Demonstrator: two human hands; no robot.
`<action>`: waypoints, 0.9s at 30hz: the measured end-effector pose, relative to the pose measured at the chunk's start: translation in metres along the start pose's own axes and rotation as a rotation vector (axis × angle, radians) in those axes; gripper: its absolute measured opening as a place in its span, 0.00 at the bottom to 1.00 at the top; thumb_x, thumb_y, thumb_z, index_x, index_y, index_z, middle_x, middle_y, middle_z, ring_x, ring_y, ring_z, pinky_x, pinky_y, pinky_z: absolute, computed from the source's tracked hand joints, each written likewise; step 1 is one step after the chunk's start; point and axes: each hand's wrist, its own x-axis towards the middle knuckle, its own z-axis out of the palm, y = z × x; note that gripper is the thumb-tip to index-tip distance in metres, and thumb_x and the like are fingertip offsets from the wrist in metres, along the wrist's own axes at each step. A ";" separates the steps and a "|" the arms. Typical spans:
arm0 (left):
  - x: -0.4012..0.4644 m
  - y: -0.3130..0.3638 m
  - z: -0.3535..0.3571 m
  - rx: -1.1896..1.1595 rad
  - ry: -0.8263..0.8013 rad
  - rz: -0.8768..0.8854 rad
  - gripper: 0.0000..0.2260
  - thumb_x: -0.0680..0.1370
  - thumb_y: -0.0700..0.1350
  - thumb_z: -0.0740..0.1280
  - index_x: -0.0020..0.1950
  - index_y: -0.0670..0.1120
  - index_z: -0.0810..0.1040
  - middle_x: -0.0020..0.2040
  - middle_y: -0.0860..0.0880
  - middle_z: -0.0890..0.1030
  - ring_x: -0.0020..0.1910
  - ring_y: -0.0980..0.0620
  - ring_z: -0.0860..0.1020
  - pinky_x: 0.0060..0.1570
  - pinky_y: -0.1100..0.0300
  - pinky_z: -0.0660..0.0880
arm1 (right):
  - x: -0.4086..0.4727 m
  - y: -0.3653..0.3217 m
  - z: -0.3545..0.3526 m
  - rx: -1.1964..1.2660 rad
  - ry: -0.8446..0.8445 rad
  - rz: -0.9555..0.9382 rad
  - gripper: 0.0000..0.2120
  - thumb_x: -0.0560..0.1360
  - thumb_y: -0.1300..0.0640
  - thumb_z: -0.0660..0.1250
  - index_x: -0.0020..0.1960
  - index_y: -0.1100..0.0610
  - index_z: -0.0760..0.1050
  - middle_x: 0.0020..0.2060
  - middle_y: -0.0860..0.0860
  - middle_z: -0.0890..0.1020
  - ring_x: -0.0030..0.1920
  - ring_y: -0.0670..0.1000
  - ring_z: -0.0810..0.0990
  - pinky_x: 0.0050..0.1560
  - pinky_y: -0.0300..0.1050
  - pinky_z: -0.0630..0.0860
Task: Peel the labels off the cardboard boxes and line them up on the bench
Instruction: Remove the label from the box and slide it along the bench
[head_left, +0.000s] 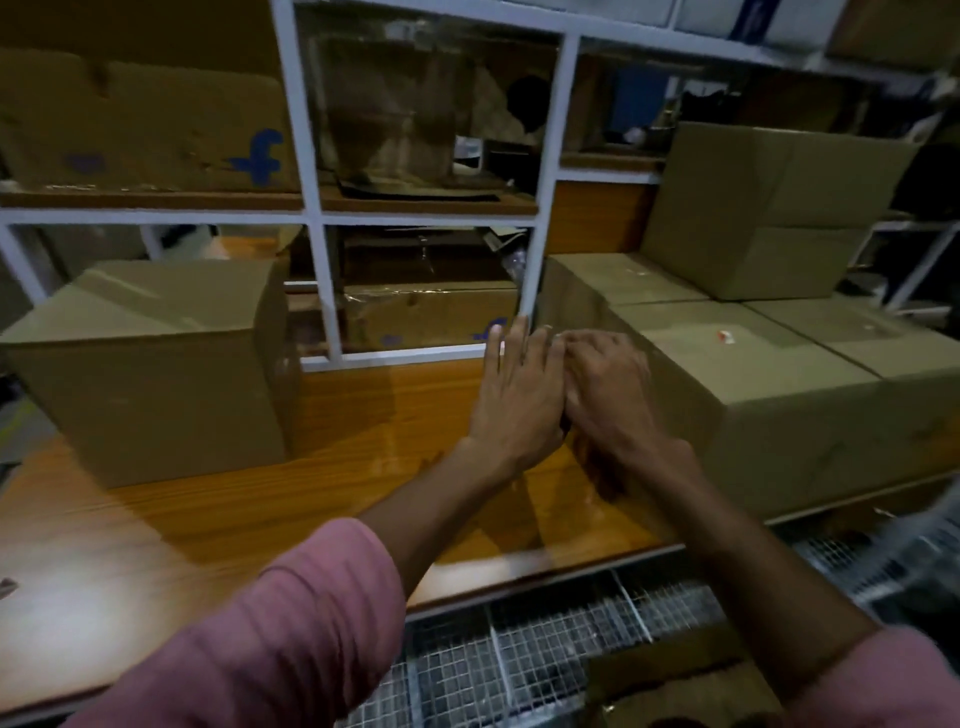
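Both hands at the near box's (737, 374) left corner, by the bench's (218, 519) right edge. Left hand (511, 395) flat, fingers straight. Right hand (608, 395) curled over the box edge; grip blurred, can't tell.

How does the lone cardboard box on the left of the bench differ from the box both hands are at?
The lone brown cardboard box on the left stands apart, untouched; the brown box at the hands sits among a cluster, another stacked behind. It carries a small red-and-white scrap on top; none shows on the lone box. Both are taped shut on the wooden bench.
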 end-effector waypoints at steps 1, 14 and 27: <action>0.007 0.012 0.002 -0.004 -0.005 0.019 0.36 0.78 0.53 0.66 0.81 0.41 0.56 0.80 0.40 0.59 0.82 0.38 0.46 0.78 0.37 0.45 | -0.001 0.013 -0.009 -0.015 -0.013 -0.006 0.16 0.79 0.50 0.65 0.63 0.54 0.79 0.62 0.52 0.82 0.62 0.57 0.77 0.60 0.57 0.74; 0.072 0.126 0.016 -0.094 -0.145 0.121 0.23 0.82 0.52 0.58 0.75 0.43 0.67 0.77 0.39 0.65 0.80 0.40 0.53 0.79 0.37 0.48 | 0.003 0.154 -0.059 0.053 -0.033 0.134 0.12 0.80 0.57 0.63 0.58 0.57 0.83 0.57 0.56 0.83 0.58 0.58 0.79 0.58 0.53 0.75; 0.095 0.149 0.045 -0.069 -0.209 0.170 0.27 0.81 0.62 0.60 0.72 0.46 0.70 0.71 0.43 0.73 0.72 0.45 0.69 0.74 0.45 0.65 | -0.020 0.200 -0.052 0.120 -0.042 0.237 0.13 0.78 0.57 0.63 0.56 0.56 0.85 0.51 0.54 0.87 0.49 0.56 0.83 0.54 0.53 0.78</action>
